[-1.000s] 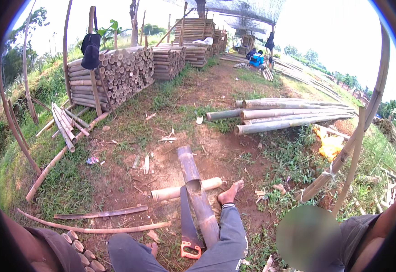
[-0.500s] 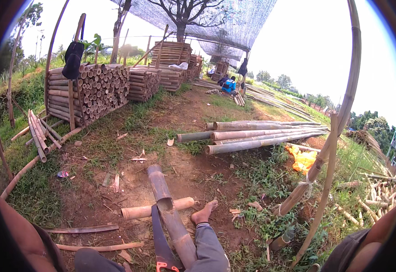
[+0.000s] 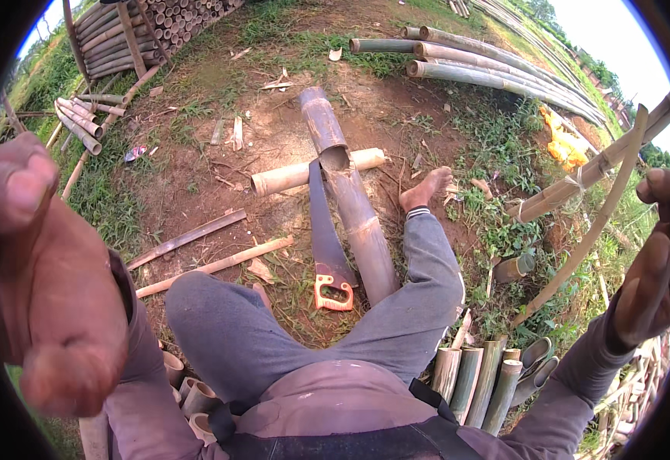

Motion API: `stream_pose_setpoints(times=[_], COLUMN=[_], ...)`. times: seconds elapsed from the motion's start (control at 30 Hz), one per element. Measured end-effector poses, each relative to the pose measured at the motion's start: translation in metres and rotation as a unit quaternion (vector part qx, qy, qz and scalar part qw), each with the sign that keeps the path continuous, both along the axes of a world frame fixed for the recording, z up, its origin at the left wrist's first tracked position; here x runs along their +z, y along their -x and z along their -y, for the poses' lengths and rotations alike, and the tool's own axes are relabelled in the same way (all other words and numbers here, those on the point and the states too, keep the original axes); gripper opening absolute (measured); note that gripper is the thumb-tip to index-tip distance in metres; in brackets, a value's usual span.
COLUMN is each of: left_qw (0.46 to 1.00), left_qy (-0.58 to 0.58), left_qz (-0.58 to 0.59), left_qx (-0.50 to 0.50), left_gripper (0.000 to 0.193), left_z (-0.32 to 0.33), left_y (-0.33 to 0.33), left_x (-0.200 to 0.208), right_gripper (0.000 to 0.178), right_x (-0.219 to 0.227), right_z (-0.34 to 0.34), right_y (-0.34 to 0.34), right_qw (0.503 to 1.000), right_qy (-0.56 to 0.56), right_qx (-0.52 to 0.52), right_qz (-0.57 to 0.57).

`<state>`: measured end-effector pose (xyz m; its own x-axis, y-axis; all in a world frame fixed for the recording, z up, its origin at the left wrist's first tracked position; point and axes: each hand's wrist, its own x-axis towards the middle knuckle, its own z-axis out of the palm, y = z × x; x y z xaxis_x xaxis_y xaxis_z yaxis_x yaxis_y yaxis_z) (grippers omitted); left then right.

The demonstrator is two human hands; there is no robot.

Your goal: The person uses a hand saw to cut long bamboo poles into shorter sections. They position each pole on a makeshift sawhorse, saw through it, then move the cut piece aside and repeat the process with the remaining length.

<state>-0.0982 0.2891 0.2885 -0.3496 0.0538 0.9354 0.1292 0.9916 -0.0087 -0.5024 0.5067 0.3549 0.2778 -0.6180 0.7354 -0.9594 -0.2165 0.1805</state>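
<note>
Raised close to the head view's left side is my left hand (image 3: 51, 284), its fingers apart and nothing seen in it. At the right edge my right hand (image 3: 653, 264) is also raised, with fingers spread beside a dark edge; part of it is cut off. Between my legs, a handsaw (image 3: 325, 222) with an orange handle lies untouched, its tip at a thick bamboo pole (image 3: 364, 230). That pole has an open cut-out near its middle and rests across a shorter pale bamboo piece (image 3: 285, 179). My bare foot (image 3: 425, 189) is right of the pole.
Long bamboo poles (image 3: 496, 73) lie at the back right, near an orange sheet (image 3: 561, 142). A leaning bamboo post (image 3: 595, 165) stands at right. Cut bamboo lengths (image 3: 473, 379) are close by my right side. Split strips (image 3: 216, 264) lie at left.
The view has tilted down, bringing my lap and the saw's whole handle into sight. Both my hands have come into view at the sides. Saw and bamboo seem to lie as before.
</note>
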Motion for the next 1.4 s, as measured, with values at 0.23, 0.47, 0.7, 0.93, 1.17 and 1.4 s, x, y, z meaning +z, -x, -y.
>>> stream_pose_setpoints(times=[0.23, 0.47, 0.7, 0.93, 1.17, 1.4], left_qw=[0.857, 0.605, 0.628, 0.513, 0.487, 0.501], left_qy=[-0.315, -0.419, -0.417, -0.46, -0.462, -0.426], left_qz=[0.324, 0.608, 0.508, 0.561, 0.593, 0.606], left_qx=[0.245, 0.298, 0.416, 0.46, 0.445, 0.447], left_gripper=[0.042, 0.058, 0.093, 0.126, 0.15, 0.152], left_z=[0.182, 0.404, 0.501, 0.476, 0.477, 0.484], left_y=[0.055, 0.073, 0.143, 0.218, 0.218, 0.222], left_x=[-0.172, -0.362, -0.539, -0.542, -0.553, -0.562], right_gripper=[0.037, 0.057, 0.092, 0.121, 0.125, 0.063], right_x=[-0.209, -0.38, -0.437, -0.429, -0.403, -0.414], right_z=[0.208, 0.419, 0.581, 0.623, 0.672, 0.692], right_y=[0.169, 0.262, 0.319, 0.381, 0.444, 0.502], right_qw=[0.88, 0.651, 0.564, 0.456, 0.413, 0.485], right_qy=[-0.168, -0.224, -0.132, -0.044, 0.031, 0.035], right_qx=[-0.039, -0.134, -0.117, -0.07, 0.026, 0.082], right_qz=[0.442, 0.713, 0.806, 0.886, 0.91, 0.87])
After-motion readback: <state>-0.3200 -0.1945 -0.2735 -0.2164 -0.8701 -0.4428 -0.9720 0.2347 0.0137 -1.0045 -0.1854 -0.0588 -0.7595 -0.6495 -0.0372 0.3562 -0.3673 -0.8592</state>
